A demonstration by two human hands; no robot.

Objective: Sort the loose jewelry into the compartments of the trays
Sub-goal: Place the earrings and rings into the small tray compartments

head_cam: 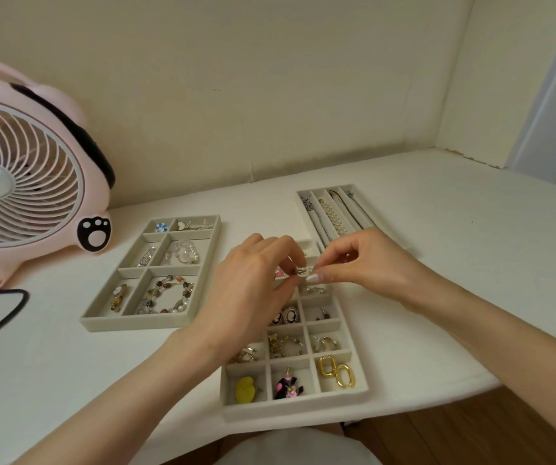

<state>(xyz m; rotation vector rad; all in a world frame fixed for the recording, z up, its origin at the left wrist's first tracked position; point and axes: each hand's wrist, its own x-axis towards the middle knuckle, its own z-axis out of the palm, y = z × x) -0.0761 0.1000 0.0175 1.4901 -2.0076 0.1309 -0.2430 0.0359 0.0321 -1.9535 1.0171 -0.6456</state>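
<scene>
A white garment [296, 448] lies at the bottom edge, and above it both hands meet over the grid tray [290, 409]. The left hand [249, 290] and right hand [367, 263] pinch a small silver piece [302, 272] between them, each with thumb and fingertips closed on it from its own side and the other fingers curled in. The piece is held above the tray's far cells, in none of them. Nearer cells hold gold oblong hoops [337, 370] and a yellow piece [245, 390]. To the left a wider tray [135, 323] holds a beaded bracelet [165, 295]; beyond the right hand a long-slot tray [303, 193] holds a pearl strand [333, 218]. A pink fan [24, 182] stands far left on the white table [68, 380].
</scene>
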